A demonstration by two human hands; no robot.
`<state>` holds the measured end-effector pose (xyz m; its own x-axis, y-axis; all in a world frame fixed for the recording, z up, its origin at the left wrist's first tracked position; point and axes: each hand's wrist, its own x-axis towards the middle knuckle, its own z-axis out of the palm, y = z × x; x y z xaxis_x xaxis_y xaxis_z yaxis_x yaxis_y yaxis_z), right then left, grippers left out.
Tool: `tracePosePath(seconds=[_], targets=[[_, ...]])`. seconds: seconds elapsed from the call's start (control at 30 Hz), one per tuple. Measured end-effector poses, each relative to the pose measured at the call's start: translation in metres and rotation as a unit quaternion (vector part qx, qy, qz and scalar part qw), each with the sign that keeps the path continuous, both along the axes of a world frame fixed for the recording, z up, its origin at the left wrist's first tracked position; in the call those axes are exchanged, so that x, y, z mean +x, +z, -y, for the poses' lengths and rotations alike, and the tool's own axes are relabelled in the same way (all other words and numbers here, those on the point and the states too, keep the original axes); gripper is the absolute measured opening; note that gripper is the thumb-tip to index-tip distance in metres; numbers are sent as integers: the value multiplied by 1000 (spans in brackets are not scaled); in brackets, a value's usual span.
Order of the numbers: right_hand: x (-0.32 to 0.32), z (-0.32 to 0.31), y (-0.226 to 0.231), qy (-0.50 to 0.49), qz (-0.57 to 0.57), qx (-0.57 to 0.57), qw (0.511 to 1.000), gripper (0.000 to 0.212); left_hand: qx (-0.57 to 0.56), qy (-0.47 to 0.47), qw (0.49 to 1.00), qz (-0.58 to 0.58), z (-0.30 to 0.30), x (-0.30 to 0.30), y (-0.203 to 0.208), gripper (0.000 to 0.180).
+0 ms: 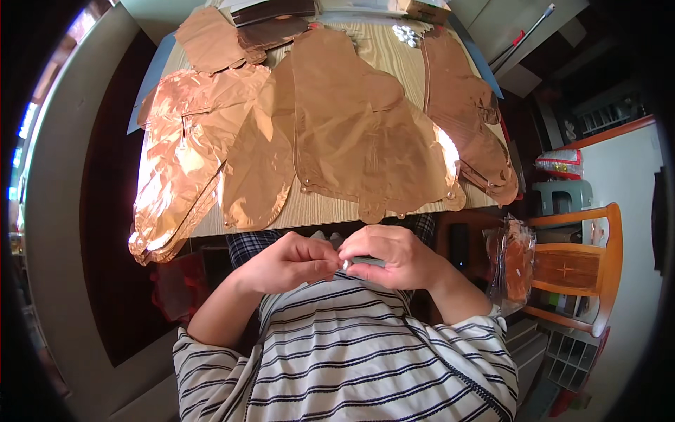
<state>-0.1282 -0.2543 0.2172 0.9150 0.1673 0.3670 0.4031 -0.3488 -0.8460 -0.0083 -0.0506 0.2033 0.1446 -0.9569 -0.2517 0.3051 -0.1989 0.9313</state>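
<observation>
My left hand [292,261] and my right hand [390,257] are held close together over my lap, just below the near edge of the wooden table [327,209]. Between the fingertips of both hands is a small, flat, pale grey-white item [364,261]; its kind is too small to tell. Both hands pinch it. On the table lie several flat, uninflated rose-gold foil balloons: a large one in the middle [358,133], a crumpled one at the left [186,155] and one at the right [467,119].
A wooden chair [583,260] stands at my right, with a clear bag of rose-gold foil [512,264] beside it. Small shiny bits [406,34] and boxes lie at the table's far edge. A dark floor strip runs at the left.
</observation>
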Motion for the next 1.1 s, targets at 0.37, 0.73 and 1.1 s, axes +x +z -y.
tracePosePath(seconds=[0.37, 0.73, 1.1], targets=[[10, 22, 21, 48, -12, -40, 998, 17, 88, 17, 971, -223, 30, 16, 5, 12], [66, 88, 32, -21, -99, -34, 994, 12, 7, 228, 908, -352, 60, 35, 35, 23], [272, 282, -31, -450, -316, 67, 832, 20, -57, 257, 908, -326, 33, 38, 9, 16]])
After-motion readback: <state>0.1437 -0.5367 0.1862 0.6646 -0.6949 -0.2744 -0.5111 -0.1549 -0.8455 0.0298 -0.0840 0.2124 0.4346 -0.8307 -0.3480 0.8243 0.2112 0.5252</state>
